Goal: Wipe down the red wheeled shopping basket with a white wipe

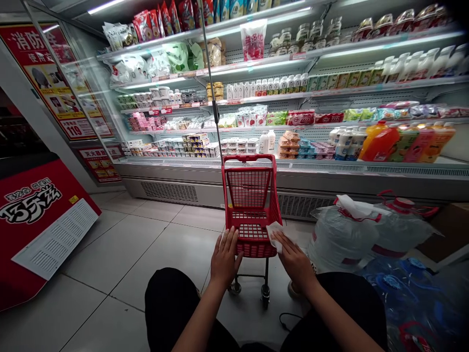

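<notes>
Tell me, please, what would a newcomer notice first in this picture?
First, the red cart in the middle, with the left hand at its near left edge and the right hand holding a white tissue at its near right. Behind it stretches a lit, well-stocked fridge. A red cabinet stands at far left.

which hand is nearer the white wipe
The right hand: it holds the white wipe at the right edge of the red cart. The left hand is at the cart's left edge, apart from the wipe.
</notes>
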Demonstrator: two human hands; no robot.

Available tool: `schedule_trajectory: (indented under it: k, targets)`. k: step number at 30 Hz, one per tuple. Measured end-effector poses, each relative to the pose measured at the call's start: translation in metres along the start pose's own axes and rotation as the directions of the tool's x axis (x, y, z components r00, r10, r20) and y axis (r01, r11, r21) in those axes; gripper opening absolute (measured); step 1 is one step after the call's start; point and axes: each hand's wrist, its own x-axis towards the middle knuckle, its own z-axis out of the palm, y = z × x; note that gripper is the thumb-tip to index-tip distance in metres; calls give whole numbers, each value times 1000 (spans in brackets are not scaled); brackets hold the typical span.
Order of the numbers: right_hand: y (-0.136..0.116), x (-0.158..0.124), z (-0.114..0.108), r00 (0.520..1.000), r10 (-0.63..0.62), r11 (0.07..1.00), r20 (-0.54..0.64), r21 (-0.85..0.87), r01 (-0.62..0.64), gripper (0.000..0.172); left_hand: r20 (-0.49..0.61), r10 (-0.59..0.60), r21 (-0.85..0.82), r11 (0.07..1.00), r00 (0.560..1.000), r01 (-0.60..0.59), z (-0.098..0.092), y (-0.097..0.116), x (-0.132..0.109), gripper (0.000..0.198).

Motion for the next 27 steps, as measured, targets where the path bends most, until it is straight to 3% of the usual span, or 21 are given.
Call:
schedule_trajectory:
  k: [3, 10, 13, 16, 19, 24, 27]
  targets:
    - [-15, 5, 4, 1000, 19, 999, -17, 29, -19, 66, -1, -5, -44, 999, 1000, 5, -1, 8, 2, 80]
    - [-77, 43, 25, 996, -85, 991, -18, 99, 87, 64, 10, 6, -120, 993, 1000, -5, 1, 12, 1, 92]
    - [-87, 53, 28, 993, -119, 987, -9, 111, 119, 65, -9, -2, -120, 993, 1000, 1, 1, 8, 0, 95]
    - [-77, 49, 23, 989, -145, 983, 0, 115, 144, 66, -15, 28, -90, 995, 999, -30, 0, 4, -1, 92]
    - [-51, 32, 13, 991, -131, 986, 14, 108, 128, 66, 1, 59, -51, 997, 998, -59, -1, 3, -2, 89]
    - [1, 0, -1, 1000, 5, 999, -13, 38, -4, 63, 9, 52, -48, 998, 999, -51, -1, 8, -1, 86]
    - [14, -8, -5, 997, 69, 998, -44, 9, -69, 63, 7, 55, -77, 996, 998, -54, -1, 15, 0, 87]
